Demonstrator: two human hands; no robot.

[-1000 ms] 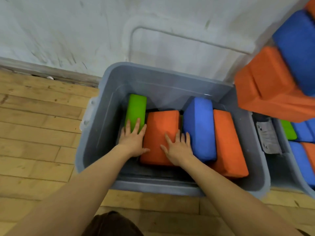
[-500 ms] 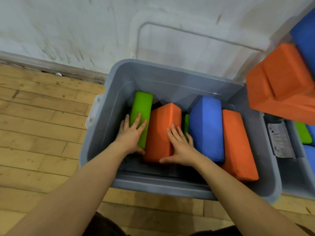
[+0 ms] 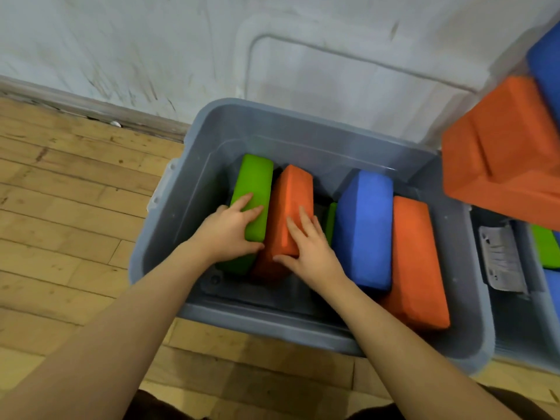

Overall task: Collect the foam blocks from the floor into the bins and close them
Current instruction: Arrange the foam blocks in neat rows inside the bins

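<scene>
- Left grip (image 3: 231, 227) lies with straight fingers flat on the green block (image 3: 253, 195), thumb at that block's near end; nothing is clasped.
- Right grip (image 3: 306, 247) rests with straight fingers along the orange block (image 3: 292, 207), thumb hooked under its near end, so it holds that block lightly.
- Both blocks stand on edge, side by side and touching, in the nine o'clock part of the grey bin (image 3: 212, 122).
- Toward three o'clock from them, a second green block (image 3: 331, 218) shows only as a sliver, then a blue block (image 3: 365, 225) on edge, then another orange block (image 3: 416, 262) leaning against it.
- That grey bin sits open on the wooden floor (image 3: 66, 207), its twelve o'clock side against a scuffed white wall (image 3: 151, 40).
- At three o'clock a second bin (image 3: 515, 322) touches it, with a paper label (image 3: 500, 257) inside.
- Above that bin, at two o'clock, large orange foam pieces (image 3: 503, 147) and a blue one (image 3: 547, 74) are piled.
</scene>
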